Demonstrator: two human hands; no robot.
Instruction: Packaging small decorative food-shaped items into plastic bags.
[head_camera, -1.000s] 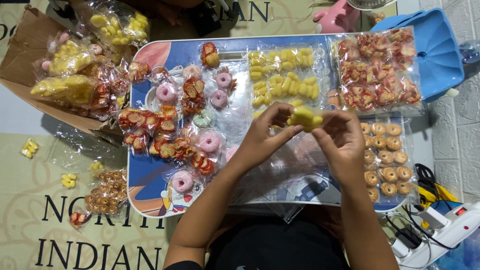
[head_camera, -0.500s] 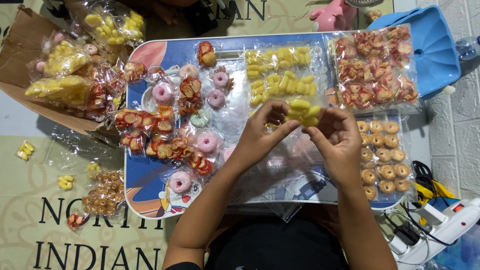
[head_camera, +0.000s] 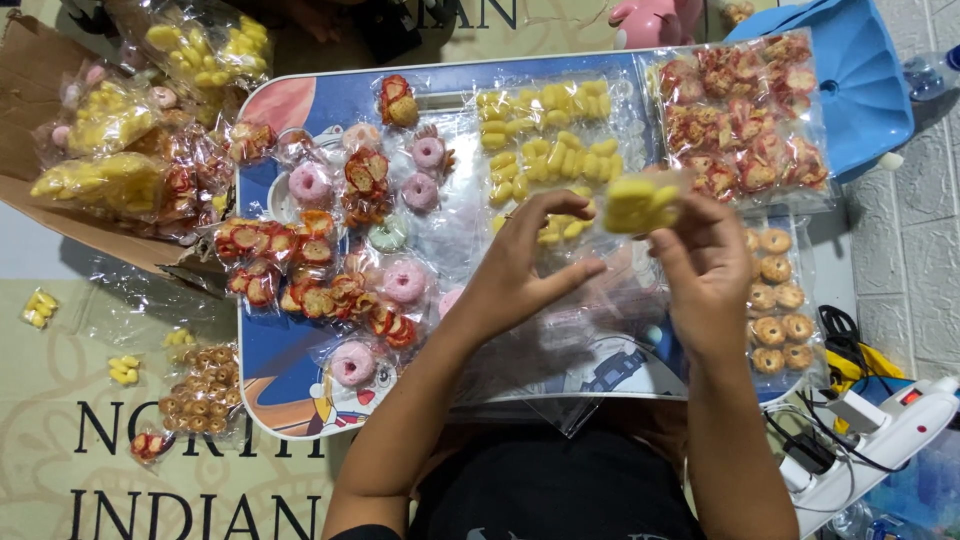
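Observation:
My right hand holds a small clear bag of yellow pieces up over the little blue table. My left hand is just left of it, fingers spread and curled, touching the clear plastic below the bag. Under both hands lies a stack of flat clear bags. Beyond them rests a packet of yellow pieces.
Pink rings, red-and-yellow pieces and small packets cover the table's left half. A packet of red pieces and one of brown rings lie right. A cardboard box of filled bags stands left; a glue gun lies lower right.
Both hands rose and shifted right with the yellow bag. My left hand has loosened from the bag and its fingers have spread.

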